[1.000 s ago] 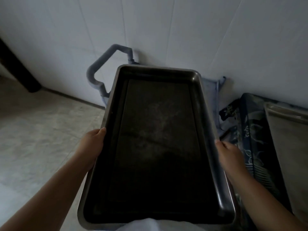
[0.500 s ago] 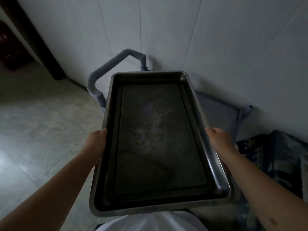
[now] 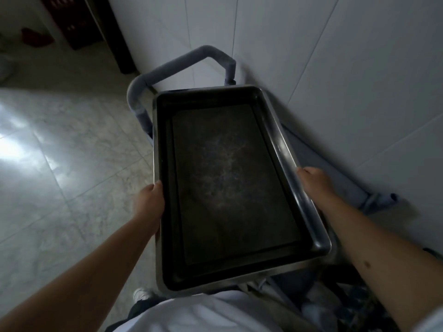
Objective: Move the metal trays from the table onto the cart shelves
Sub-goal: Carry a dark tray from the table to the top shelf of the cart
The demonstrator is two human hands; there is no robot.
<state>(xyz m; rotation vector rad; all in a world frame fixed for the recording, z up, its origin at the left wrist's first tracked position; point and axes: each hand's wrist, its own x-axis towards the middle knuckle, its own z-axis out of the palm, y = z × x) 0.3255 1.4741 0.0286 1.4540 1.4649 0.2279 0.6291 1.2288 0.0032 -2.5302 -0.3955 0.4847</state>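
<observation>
I hold a large rectangular metal tray [image 3: 230,188], dark and empty inside, lengthwise in front of me. My left hand [image 3: 148,202] grips its left long rim and my right hand [image 3: 314,182] grips its right long rim, about midway along. The tray hangs above a blue-grey cart [image 3: 311,161] that stands against the white wall. The cart's padded handle [image 3: 182,61] arches just beyond the tray's far end. The tray hides most of the cart's top shelf.
A white panelled wall [image 3: 335,68] runs close along the right. Pale marble floor tiles [image 3: 60,164] spread out to the left. A dark doorway with a dark crate [image 3: 79,25] lies at the far left. Dark patterned cloth [image 3: 359,303] shows at the lower right.
I have turned left and come nearer the cart. The tray now sits lower over the cart and reaches to its handle. The table with the other tray has left the view.
</observation>
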